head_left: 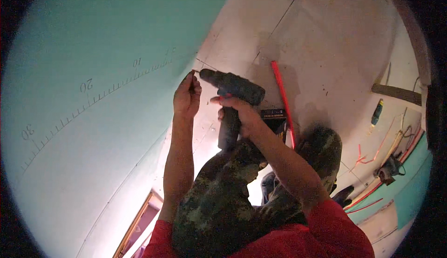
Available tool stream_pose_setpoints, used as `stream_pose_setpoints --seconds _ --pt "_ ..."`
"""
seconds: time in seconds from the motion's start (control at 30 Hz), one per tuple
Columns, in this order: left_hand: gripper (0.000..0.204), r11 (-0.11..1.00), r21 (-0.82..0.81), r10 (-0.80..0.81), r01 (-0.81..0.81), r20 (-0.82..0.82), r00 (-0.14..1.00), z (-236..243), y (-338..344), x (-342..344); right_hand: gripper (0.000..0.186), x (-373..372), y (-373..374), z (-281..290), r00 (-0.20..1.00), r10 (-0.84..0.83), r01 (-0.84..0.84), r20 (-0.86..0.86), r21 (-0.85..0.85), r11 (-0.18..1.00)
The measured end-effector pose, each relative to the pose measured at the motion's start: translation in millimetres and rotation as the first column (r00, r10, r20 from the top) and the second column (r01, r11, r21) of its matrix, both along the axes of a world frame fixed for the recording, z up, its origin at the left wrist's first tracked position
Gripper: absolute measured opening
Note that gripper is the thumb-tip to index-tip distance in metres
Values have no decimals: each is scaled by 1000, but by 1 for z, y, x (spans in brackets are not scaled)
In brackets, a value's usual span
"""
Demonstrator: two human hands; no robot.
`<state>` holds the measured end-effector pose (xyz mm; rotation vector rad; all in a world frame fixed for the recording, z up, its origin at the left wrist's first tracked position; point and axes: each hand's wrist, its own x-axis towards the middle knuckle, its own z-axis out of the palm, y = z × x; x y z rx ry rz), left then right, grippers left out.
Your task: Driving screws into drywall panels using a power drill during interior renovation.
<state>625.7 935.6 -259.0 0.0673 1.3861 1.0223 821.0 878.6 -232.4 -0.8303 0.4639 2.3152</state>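
My right hand is wrapped round the handle of a dark cordless drill. Its nose points left toward the lower edge of a green wall panel. Right at the drill's tip, my left hand is closed in a pinch beside the thin bit. Whatever those fingertips hold is too small to make out. The handle's lower end hangs just above my camouflage-patterned knee. A printed scale of short marks runs along the panel, ending near my left hand.
Right of the drill, a red tube lies on the pale, dusty floor, next to a dark box. Farther right are a yellow-and-dark hand tool, a brown strip, and a dark corded tool among red tubes.
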Motion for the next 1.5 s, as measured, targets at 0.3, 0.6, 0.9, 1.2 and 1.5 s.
stream_pose_setpoints --seconds 0.3,0.6,0.9,1.2,1.5 --pt "26 990 144 -35 2 232 972 45 5 4 29 18 2 56 963 52 -126 264 271 954" --pt "30 916 171 -349 362 -104 931 98 9 -8 27 51 12 77 898 94 -340 429 543 768" --pt "28 949 117 -271 294 -175 946 112 23 19 32 57 24 87 905 103 -309 413 469 827" --pt "24 971 225 -44 86 -189 981 104 26 34 23 -8 1 66 965 -92 -15 246 400 916" --pt "20 914 -87 402 -395 305 863 48 -36 -45 17 -33 1 76 967 -39 -41 251 305 951"
